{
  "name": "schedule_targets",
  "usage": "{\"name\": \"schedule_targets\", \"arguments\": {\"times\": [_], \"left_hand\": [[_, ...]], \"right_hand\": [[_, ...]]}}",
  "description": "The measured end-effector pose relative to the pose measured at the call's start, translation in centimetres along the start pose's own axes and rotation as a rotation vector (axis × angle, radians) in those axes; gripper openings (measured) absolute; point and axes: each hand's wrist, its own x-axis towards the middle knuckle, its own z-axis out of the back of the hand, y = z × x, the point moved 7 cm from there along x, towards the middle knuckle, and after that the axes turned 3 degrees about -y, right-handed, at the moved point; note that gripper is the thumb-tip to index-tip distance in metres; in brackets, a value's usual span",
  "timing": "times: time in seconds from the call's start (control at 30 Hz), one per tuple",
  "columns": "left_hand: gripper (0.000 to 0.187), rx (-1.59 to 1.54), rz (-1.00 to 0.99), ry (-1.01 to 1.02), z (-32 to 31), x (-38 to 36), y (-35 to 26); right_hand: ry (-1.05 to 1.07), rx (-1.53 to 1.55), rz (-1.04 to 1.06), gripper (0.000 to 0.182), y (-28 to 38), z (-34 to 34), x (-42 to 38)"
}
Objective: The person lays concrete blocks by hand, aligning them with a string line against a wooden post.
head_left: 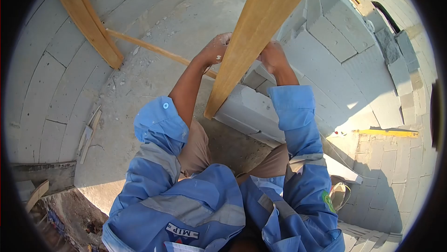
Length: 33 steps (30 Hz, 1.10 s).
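Note:
A long wooden plank [253, 26] stands tilted in front of me, its lower end by the grey blocks [247, 107]. My left hand [218, 49] is at the plank's left side, its fingers curled and partly hidden behind the wood. On the right side, at about the same height, my right hand [273, 57] is also curled, with its fingertips out of sight behind the plank. What the fingers close on there is hidden. Pale dust marks the left hand. A thin wooden strip [153, 47] runs behind my left wrist toward the plank.
Block walls rise on the left [60, 93] and right [344, 75]. Another timber [88, 19] leans against the left wall. Rubble and wood scraps [91, 133] lie on the concrete floor [121, 126]. A yellow level-like bar [386, 133] and a bucket [340, 194] are at right.

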Motion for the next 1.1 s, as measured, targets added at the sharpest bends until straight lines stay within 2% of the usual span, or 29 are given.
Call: {"name": "schedule_targets", "arguments": {"times": [0.03, 0.1, 0.17, 0.2, 0.3, 0.37, 0.4, 0.5, 0.57, 0.7, 0.87, 1.0, 1.1], "left_hand": [[0.033, -0.087, -0.016, 0.008, -0.1, -0.3, -0.8], [0.037, -0.065, 0.080, 0.087, -0.7, 0.0, 0.0], [0.036, -0.671, 0.390, -0.012, -1.3, -0.4, 2.4], [0.036, -0.651, 0.400, 0.012, -1.5, -0.2, 2.8], [0.027, -0.653, 0.265, 0.084, -1.9, 1.1, 1.9], [0.020, -0.247, 0.202, -0.017, -1.6, 1.5, 1.7], [0.020, -0.239, 0.207, -0.008, -2.0, 1.2, 1.3], [0.019, -0.541, 0.150, -0.050, -2.5, 0.7, -0.3], [0.020, -0.281, 0.345, -0.103, -2.5, 0.6, 0.6], [0.017, -0.403, 0.442, -0.067, -3.1, 0.2, -0.3], [0.016, -0.255, 0.399, -0.040, -2.8, 0.8, 0.5], [0.019, -0.378, 0.292, -0.039, -2.9, 0.9, 0.9], [0.021, -0.323, 0.262, -0.010, -2.8, 0.7, 0.8]], "right_hand": [[-0.031, 0.030, 0.008, 0.018, -0.4, 0.7, -0.3], [-0.054, 0.083, -0.025, 0.018, -1.5, 1.4, -0.8], [-0.083, 0.165, 0.006, 0.017, -1.6, 1.6, -1.8], [-0.096, 0.147, 0.004, 0.017, -1.8, 1.8, -2.1], [-0.116, 0.120, 0.018, 0.017, -2.2, 2.4, -2.7], [-0.117, 0.100, 0.025, 0.019, -2.7, 2.6, -3.2], [-0.125, 0.079, 0.076, 0.020, -2.6, 2.6, -3.4], [-0.127, 0.067, 0.158, 0.023, -2.8, 2.8, -4.1], [-0.124, 0.075, 0.187, 0.023, -3.1, 2.8, -4.4], [-0.130, 0.133, 0.223, 0.024, -3.5, 3.2, -5.2], [-0.039, 0.312, 0.177, 0.020, -4.6, 2.7, -5.7], [-0.051, 0.268, 0.203, 0.021, -5.0, 2.4, -6.0], [-0.080, 0.148, 0.252, 0.025, -4.9, 2.1, -6.7]]}}
